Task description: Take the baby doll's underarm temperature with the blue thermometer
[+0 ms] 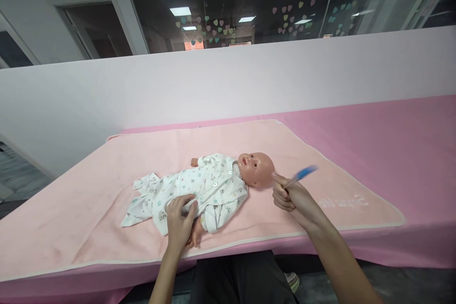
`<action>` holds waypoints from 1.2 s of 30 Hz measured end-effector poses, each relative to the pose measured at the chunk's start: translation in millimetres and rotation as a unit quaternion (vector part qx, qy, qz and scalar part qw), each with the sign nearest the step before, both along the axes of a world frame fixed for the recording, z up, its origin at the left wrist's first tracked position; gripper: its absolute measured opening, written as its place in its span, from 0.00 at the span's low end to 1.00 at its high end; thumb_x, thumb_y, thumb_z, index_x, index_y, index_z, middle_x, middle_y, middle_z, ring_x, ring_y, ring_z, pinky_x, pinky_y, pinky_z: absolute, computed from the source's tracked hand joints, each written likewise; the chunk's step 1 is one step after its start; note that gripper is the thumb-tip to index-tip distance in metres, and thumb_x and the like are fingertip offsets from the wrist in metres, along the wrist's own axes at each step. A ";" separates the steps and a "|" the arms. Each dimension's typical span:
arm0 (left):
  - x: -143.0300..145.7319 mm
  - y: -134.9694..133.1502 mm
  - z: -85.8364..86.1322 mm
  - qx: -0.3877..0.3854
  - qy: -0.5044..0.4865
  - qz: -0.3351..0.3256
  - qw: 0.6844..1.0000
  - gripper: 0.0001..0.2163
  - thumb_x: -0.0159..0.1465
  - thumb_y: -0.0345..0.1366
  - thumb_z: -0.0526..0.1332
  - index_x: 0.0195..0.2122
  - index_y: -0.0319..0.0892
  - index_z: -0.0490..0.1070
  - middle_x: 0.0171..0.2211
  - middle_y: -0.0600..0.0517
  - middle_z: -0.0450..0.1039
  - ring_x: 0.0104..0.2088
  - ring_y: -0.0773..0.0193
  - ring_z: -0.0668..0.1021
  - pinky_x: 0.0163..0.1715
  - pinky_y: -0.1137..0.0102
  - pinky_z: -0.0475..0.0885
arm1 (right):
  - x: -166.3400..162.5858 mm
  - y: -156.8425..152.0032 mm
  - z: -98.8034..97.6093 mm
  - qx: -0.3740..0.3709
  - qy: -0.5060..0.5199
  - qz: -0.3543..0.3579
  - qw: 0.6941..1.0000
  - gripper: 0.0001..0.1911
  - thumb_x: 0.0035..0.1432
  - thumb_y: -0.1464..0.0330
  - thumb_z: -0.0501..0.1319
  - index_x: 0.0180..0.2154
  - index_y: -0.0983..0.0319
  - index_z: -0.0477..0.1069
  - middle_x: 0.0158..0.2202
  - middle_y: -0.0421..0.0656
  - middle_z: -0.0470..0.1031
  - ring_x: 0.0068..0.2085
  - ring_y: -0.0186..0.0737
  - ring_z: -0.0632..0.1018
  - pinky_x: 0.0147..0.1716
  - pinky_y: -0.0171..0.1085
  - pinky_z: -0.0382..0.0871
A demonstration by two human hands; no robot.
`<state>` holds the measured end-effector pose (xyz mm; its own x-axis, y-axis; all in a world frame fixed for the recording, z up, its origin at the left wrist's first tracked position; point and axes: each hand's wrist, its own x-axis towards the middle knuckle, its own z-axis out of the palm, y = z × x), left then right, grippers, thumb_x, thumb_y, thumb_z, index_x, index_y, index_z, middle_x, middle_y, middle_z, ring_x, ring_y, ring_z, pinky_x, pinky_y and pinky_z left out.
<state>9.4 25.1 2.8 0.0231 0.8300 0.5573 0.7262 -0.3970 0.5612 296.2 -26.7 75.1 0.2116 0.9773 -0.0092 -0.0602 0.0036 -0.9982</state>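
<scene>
Far left, you've got a doorway (pixel 99 31) in the back wall; another one at the frame edge is cut off. Your peach blanket (pixel 103 199) runs out of frame on the near left. Doll (pixel 210 185) is on its back mid-blanket, legs left, head right. Outfit is white with a small scattered print, pale buttons down the front, wrinkled at the legs; trouser ends lie flat and the feet don't show. Your left hand (pixel 180 218) is on the doll's near hip, fingers loosely curved, thumb apart from them; can't tell if the fingertips press into the cloth. That hand also covers part of the doll's near forearm, leaving its small fingers out below. Far arm is bent out, fist showing past the cuff. Head is bald and shiny, face up. Below, your dark trousers (pixel 235 280) are cut off by the frame and one shoe (pixel 292 281) is only partly visible. Your right hand (pixel 294 197) is closed around a blue-ended stick (pixel 305 172), just right of the head; stick is motion-blurred, its lower end hidden in your fist, type unreadable. Your wrist sits close to the blanket's faint lettering (pixel 344 201), which I can't read. Pink cover (pixel 399 161) continues far right, out of frame.
</scene>
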 end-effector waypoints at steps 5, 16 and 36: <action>-0.2 0.1 -0.4 0.000 0.000 0.000 1.000 0.08 0.58 0.41 0.55 0.35 0.45 0.70 0.35 0.52 0.73 0.39 0.59 0.72 0.40 0.63 0.64 | -0.5 1.4 -0.9 0.005 -0.018 -0.004 1.000 0.27 0.50 0.50 0.55 0.13 0.60 0.51 0.12 0.31 0.44 0.15 0.25 0.48 0.14 0.31 0.40; -3.2 0.9 -2.7 0.043 -0.058 0.055 0.996 0.06 0.58 0.36 0.55 0.35 0.44 0.69 0.35 0.52 0.71 0.38 0.61 0.72 0.39 0.66 0.67 | 13.1 4.6 -35.1 0.028 -0.259 -0.060 0.964 0.26 0.55 0.52 0.50 0.13 0.60 0.53 0.13 0.35 0.51 0.17 0.30 0.57 0.18 0.32 0.47; 111.5 39.9 25.8 0.058 0.160 -0.100 0.980 0.08 0.60 0.28 0.50 0.37 0.42 0.67 0.37 0.49 0.67 0.39 0.59 0.68 0.41 0.63 0.62 | -15.5 31.0 -80.5 0.090 -0.494 -0.246 0.829 0.14 0.59 0.63 0.50 0.28 0.62 0.70 0.16 0.40 0.68 0.19 0.35 0.70 0.19 0.32 0.55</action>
